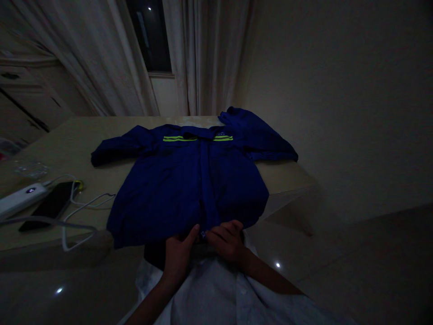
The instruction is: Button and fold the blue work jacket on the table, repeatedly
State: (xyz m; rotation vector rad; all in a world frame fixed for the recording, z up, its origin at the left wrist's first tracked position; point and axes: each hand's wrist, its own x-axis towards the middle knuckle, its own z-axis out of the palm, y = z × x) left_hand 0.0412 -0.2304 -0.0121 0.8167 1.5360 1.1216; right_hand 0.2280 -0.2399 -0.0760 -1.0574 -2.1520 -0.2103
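So the blue jacket is spread across the table, hem past the near edge — left hand pinching that hem, thumb on top, right hand palm-down, fingers gripping the front flap beside the zipper end. Forearms angle inward.

Illegible lettering on jacket.

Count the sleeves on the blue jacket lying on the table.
2: one sleeve at the picture's left of the blue jacket, the other sleeve at its right. Neither is fully hidden.
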